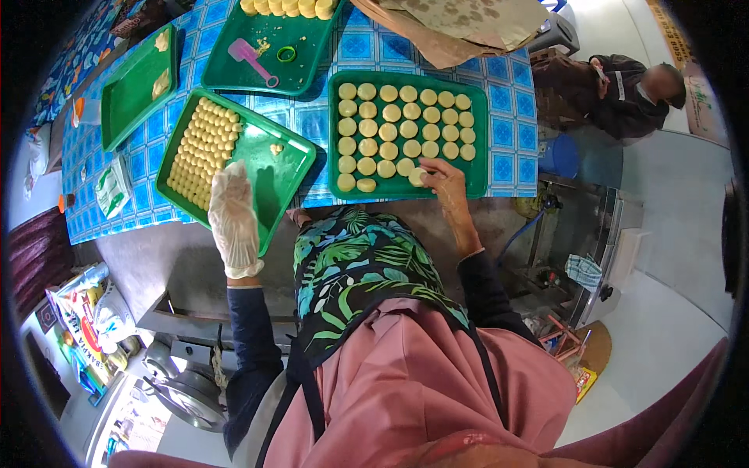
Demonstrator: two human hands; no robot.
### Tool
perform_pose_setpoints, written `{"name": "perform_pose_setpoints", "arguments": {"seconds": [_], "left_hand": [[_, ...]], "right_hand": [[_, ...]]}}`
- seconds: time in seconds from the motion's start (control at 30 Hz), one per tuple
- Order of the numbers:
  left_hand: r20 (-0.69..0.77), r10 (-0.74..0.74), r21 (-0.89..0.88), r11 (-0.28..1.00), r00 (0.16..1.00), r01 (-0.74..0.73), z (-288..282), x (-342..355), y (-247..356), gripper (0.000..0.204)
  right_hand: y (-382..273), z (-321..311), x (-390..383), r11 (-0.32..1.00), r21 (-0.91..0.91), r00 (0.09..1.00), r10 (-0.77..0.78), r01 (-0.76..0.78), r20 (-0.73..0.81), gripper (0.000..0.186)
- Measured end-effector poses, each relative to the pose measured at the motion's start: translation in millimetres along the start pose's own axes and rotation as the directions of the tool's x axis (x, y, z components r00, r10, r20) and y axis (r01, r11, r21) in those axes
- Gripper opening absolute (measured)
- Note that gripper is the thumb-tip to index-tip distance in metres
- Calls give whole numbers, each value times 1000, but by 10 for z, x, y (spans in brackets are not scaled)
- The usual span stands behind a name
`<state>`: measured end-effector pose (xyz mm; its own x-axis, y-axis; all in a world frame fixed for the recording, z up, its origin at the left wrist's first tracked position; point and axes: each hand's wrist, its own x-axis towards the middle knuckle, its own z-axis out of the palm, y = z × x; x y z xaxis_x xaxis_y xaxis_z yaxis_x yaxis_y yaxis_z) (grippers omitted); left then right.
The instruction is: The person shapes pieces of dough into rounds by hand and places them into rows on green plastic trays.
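Note:
My right hand (pixel 446 186) pinches a pale yellow round dough disc (pixel 418 177) at the near edge of a green tray (pixel 477 175). Rows of similar flat discs (pixel 388 131) fill most of that tray. My left hand (pixel 236 218), in a clear plastic glove, is over the near part of another green tray (pixel 285 175), with its fingers stretched out and close together. Beside it, small dough balls (pixel 204 144) stand in tight rows along that tray's left side. A small dough lump (pixel 276 149) lies apart on the bare green part. The left palm is hidden.
A third green tray (pixel 222 74) holds a pink scraper (pixel 253 62), a green ring cutter (pixel 286 54) and yellow pieces. Another tray (pixel 117 117) stands far left, near a white-green packet (pixel 114 187). Stained brown paper (pixel 468 27) lies at the back. A person (pixel 636 93) sits at the right.

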<state>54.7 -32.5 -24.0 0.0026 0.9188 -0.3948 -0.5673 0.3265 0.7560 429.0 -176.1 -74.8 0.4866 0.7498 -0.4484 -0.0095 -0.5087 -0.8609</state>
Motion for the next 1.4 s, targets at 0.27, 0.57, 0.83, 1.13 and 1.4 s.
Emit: {"name": "perform_pose_setpoints", "arguments": {"seconds": [0.27, 0.57, 0.83, 1.13, 1.4], "left_hand": [[-83, -83, -170, 983, 993, 68, -308, -65, -22, 26], [-163, -58, -204, 979, 985, 23, -532, -145, 264, 24], [-220, -28, -389, 919, 975, -61, -831, -146, 618, 20], [-194, 88, -325, 934, 977, -149, -1281, -125, 1057, 35], [-212, 98, -303, 939, 972, -161, -1484, -116, 1276, 37]], "right_hand": [[108, 397, 8, 956, -246, 983, -128, 156, 129, 28], [50, 743, -187, 537, -747, 899, -397, 392, 186, 18], [-171, 939, -245, 305, -860, 855, -457, 408, 244, 17], [-837, 2876, -243, 688, -171, 667, -560, 705, 492, 17], [-302, 3952, -166, 661, -492, 824, -436, 566, 363, 21]]}}
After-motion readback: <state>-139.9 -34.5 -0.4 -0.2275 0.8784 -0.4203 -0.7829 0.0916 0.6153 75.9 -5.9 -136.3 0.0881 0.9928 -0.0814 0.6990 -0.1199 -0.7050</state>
